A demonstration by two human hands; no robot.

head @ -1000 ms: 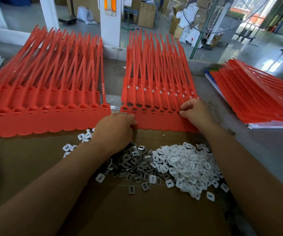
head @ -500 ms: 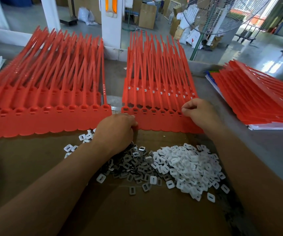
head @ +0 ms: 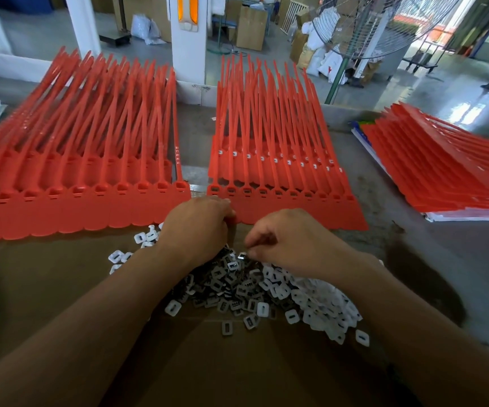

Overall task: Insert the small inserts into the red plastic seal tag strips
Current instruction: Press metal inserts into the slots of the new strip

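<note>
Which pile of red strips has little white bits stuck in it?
The middle pile: a row of small white inserts shows across it. The left pile and right pile show none.

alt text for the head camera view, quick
A person's right hand pinches a small insert from a pile of white and grey inserts on cardboard, the left hand close beside it. Red seal tag strips lie just beyond the hands, with more sheets to the left and right.

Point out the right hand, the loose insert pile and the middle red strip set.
right hand (head: 290, 242), head view, back of the hand; it pinches a metal insert (head: 241, 255).
loose insert pile (head: 313, 304), head view, white pieces on its right.
middle red strip set (head: 310, 212), head view, flat tag ends nearest.
</note>
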